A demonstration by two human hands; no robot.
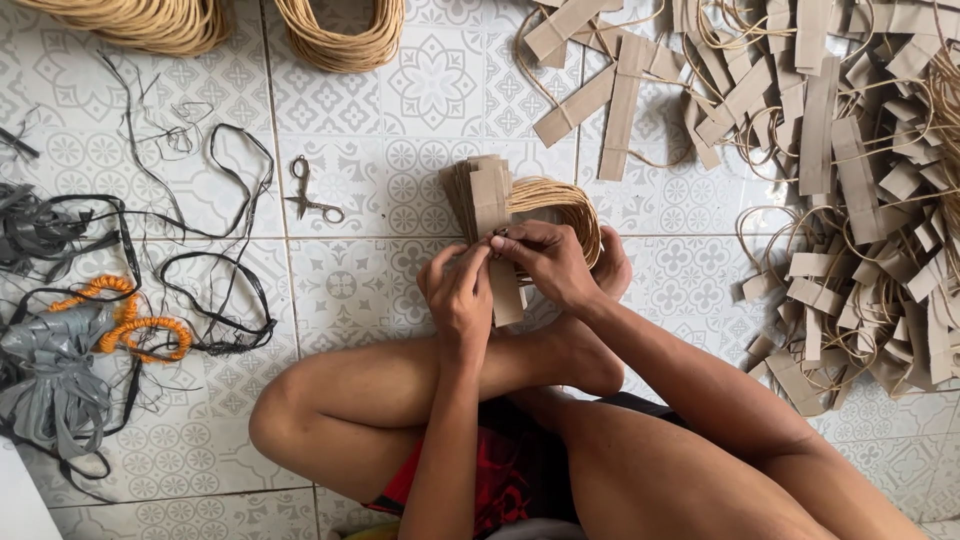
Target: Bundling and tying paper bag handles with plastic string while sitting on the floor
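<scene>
legs [420,400] crossed | hands: left [458,295], right [545,262] both pinching cardboard strip [503,280]

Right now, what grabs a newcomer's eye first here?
Dead centre, the left hand and right hand meet on a stack of brown paper strips with looped twine handles, held over the person's crossed legs. To the right, a big heap of paper strips with cord sprawls over the patterned tile floor. Small scissors lie left of the hands, with black straps and an orange cord further left.
</scene>
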